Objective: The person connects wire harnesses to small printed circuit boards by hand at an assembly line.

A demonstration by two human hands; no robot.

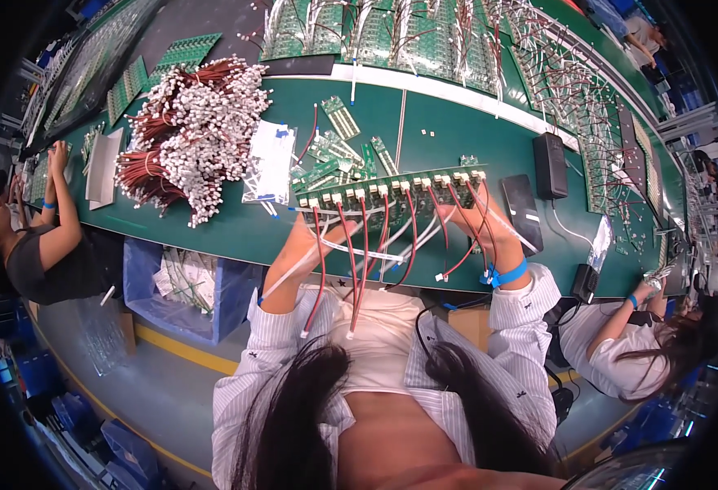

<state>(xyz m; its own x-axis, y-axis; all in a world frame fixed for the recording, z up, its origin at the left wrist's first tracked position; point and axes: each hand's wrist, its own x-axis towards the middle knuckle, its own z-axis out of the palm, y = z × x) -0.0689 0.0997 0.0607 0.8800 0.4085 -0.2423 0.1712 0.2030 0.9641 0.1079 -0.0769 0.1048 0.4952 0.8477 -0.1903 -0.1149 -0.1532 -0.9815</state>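
Held up above the green table is a long green circuit board panel (pixel 391 186), with a row of white connectors along its top. Red-black and white cables (pixel 351 261) run from these connectors and hang down, their white plugs dangling in front of me. My left hand (pixel 303 247) is closed on the panel's left end, its fingers partly hidden by the board and cables. My right hand (pixel 475 222) grips the right end in the same way. Just behind the panel lies a loose heap of small green circuit boards (pixel 338 153).
A big pile of red cables with white plugs (pixel 195 131) lies left, beside white plastic bags (pixel 271 155). Right are a black phone (pixel 522 214) and black power adapter (pixel 550 166). Wired boards (pixel 424 41) line the back. A blue bin (pixel 171 286) stands below; people sit either side.
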